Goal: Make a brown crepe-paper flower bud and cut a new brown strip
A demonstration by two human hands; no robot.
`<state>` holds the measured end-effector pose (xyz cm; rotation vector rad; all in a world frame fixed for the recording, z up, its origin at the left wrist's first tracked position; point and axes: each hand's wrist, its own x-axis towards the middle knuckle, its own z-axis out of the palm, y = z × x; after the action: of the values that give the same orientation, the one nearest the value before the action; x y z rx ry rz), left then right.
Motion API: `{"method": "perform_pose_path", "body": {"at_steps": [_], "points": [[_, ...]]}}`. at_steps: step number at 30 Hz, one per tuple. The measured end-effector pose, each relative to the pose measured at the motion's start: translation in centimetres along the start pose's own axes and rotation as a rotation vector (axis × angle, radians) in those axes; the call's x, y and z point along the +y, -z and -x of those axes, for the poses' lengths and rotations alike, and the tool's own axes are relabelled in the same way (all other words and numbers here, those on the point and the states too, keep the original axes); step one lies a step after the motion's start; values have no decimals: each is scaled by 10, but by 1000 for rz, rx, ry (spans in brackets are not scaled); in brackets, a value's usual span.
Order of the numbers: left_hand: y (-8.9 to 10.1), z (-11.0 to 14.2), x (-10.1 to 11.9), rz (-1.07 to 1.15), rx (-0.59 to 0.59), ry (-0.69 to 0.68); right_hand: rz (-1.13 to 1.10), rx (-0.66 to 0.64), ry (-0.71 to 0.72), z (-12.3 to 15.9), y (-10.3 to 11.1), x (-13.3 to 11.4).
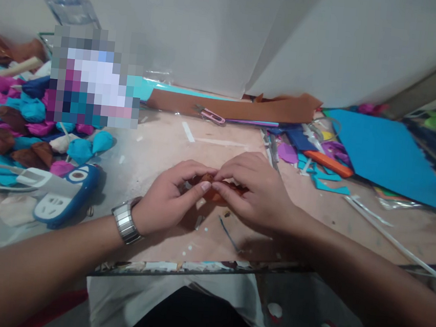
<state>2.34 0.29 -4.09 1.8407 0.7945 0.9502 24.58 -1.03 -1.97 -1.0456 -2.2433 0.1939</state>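
Note:
Between my two hands, just above the wooden board, is a small piece of brown crepe paper point(217, 193), partly hidden by my fingers. My left hand point(174, 193), with a metal watch point(126, 220) on its wrist, pinches the paper's left end between thumb and index finger. From the other side, my right hand point(258, 188) is closed on the same paper, thumb and fingertips meeting close to my left fingertips. A thin dark strip point(229, 234) lies on the board below my hands.
Crumpled paper balls in blue, pink and brown point(34, 110) pile up at left, beside a blue-and-white power strip point(69, 195). Pink-handled thread snips point(212, 115) lie on a brown sheet point(239, 108) at the back. An orange cutter point(329, 164) and blue sheet point(392, 157) are at right.

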Motion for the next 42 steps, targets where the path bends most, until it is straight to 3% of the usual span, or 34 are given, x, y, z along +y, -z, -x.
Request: {"method": "perform_pose_path", "body": {"at_steps": [9,23,28,34,42], "points": [[-4,4,-6,118,59,90,0,-21,-9,-1,-1,0],[-4,5,-6,105,32,77,31,-33,-31,0,0,1],[0,0,-2,25,88,43,19,-12,-25,-1,2,1],[2,-1,-1,120,100,194,34,-47,-47,0,3,0],[0,0,-4,198,70,238,19,-25,-45,-1,3,0]]}}
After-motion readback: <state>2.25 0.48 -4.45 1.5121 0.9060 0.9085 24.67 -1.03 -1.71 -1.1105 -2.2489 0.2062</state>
